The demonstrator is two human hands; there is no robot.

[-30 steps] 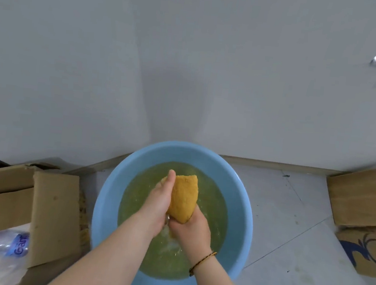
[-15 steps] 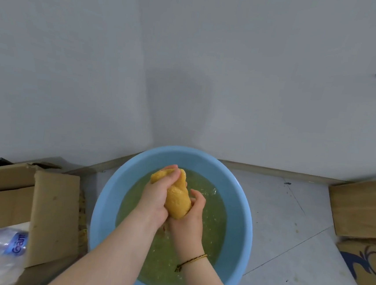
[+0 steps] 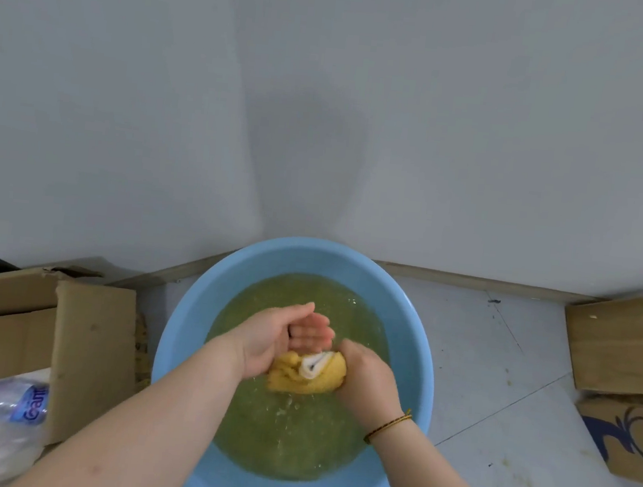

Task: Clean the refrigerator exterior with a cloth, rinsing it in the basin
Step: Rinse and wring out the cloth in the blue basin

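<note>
Sideways over the basin (image 3: 176, 366), the cloth (image 3: 312, 382) sits gripped in the right hand (image 3: 368, 377), left hand (image 3: 271, 336) fingers relaxed.

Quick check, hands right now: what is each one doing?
Left hand: open, fingers relaxed, beside the cloth.
Right hand: closed on the cloth, over the basin.

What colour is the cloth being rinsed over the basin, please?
The cloth is yellow-orange, with a white fold showing at its middle; the head view shows it.
</note>
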